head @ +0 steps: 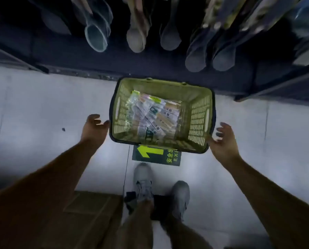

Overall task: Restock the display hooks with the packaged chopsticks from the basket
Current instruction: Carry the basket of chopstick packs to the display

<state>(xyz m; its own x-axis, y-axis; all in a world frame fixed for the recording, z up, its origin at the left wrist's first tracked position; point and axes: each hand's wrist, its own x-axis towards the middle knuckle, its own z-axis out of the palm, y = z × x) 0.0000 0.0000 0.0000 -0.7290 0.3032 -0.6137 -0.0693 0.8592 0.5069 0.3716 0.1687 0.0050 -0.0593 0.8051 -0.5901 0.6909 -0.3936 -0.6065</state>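
Loose-fingered, my left hand and right hand flank green basket on floor, gripping nothing; packaged chopsticks lie inside, between my hands.

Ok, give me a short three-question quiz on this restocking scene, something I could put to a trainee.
1. True or false: the packaged chopsticks lie inside the basket.
2. What does the basket's near edge partly hide? A) a floor sign with an arrow B) a mop C) a ladder
3. Fill in: the left hand and the right hand, one at each side of the basket, hold ____.

Key: 1 true; 2 A; 3 nothing.
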